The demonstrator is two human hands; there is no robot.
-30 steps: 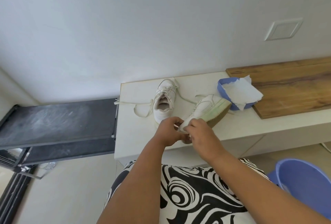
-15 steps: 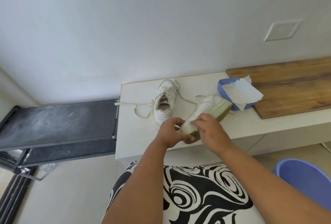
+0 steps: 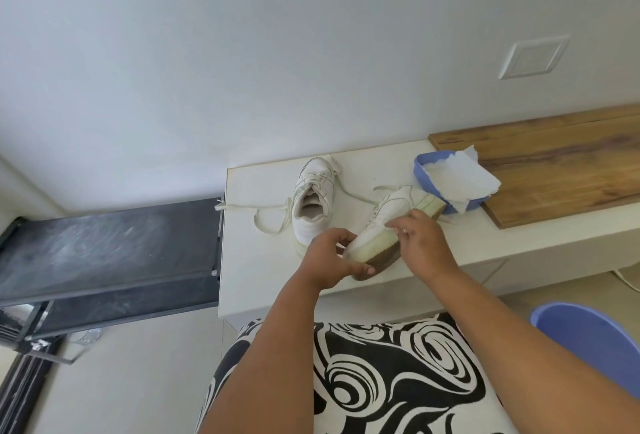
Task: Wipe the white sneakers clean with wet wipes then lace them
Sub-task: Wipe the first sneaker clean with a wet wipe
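Observation:
Two white sneakers are on the white counter (image 3: 256, 260). The left sneaker (image 3: 313, 205) stands upright, its loose lace (image 3: 256, 206) trailing left. The right sneaker (image 3: 391, 211) is tipped on its side, showing a yellowed midsole and brown outsole. My left hand (image 3: 329, 257) grips its near end, thumb under the sole. My right hand (image 3: 422, 243) presses with outstretched fingers on the sneaker's upper side; a small white scrap shows under the fingers, and I cannot tell whether it is a wipe. A blue tub (image 3: 424, 165) holds white wipes (image 3: 457, 177) just behind the sneaker.
A wooden board (image 3: 554, 163) lies on the counter to the right, touching the tub. A blue bucket (image 3: 595, 340) stands on the floor at lower right. A black dusty platform (image 3: 104, 250) adjoins the counter on the left. My patterned lap fills the bottom.
My right hand has slid from the sneaker's near end along its side toward the middle. My left hand kept its grip on the near end.

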